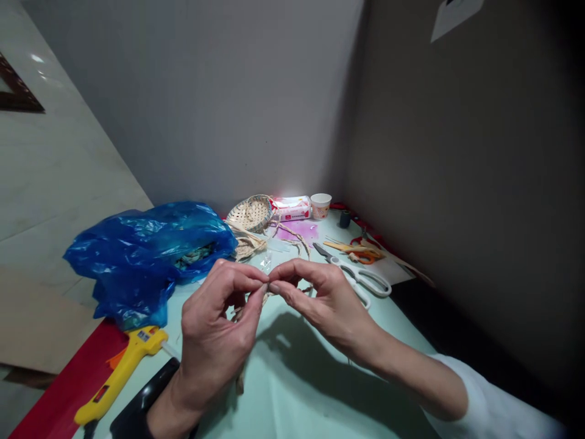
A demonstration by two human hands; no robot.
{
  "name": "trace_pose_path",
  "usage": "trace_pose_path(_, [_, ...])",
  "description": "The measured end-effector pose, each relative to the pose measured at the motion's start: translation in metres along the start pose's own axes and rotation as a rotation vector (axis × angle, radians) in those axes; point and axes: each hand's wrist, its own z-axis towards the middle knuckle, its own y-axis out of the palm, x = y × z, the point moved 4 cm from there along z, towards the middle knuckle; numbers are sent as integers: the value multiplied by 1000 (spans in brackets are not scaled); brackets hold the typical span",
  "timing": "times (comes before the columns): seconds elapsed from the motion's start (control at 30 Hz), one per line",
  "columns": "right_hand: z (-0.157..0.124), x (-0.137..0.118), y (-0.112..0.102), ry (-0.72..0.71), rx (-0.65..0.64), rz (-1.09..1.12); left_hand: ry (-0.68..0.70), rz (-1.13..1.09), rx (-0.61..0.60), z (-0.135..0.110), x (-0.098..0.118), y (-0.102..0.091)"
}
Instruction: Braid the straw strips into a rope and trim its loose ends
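My left hand (pixel 219 335) and my right hand (pixel 326 302) meet fingertip to fingertip above the middle of the table, both pinched closed. Between them runs a thin braided straw cord (pixel 240 383), largely hidden by the fingers. One end dangles below my left hand, and another bit shows behind the fingertips. The exact spot being pinched is too small to make out. Just beyond my right hand lie white-handled scissors (pixel 372 279) with their blades pointing away to the left.
A blue plastic bag (pixel 137 244) bulges at the left, above a yellow glue gun (pixel 121 378). Toward the wall are a small woven basket (pixel 249 213), a pink-and-white package (pixel 292 209), a paper cup (pixel 320 207) and a dark thread spool (pixel 345 219). Orange-handled scissors (pixel 363 256) lie at right.
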Motion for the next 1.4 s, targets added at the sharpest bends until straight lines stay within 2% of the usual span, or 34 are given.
trace_pose_path(0.17, [-3, -7, -1, -162, 44, -191, -56, 22, -24, 1, 0, 2])
trace_pose_path(0.27, [-4, -8, 0, -207, 64, -227, -47, 50, -41, 0, 1, 3])
trace_pose_path(0.43, [-4, -7, 0, -156, 88, -178, -42, 22, -22, -2, 0, 5])
trace_pose_path(0.6, [-1, -4, -3, -57, 121, -81, 30, -12, 48, -1, 2, 4])
trace_pose_path(0.83, [0, -3, -2, -27, 56, 60, 77, -147, 133, 0, 6, 0])
trace_pose_path(1.03, [-3, -11, -2, -198, 84, 75, 103, -165, 174, 1, 11, -3])
trace_pose_path(1.4, [-7, -20, -4, -480, 132, -96, 140, -189, 129, 1, 13, 0])
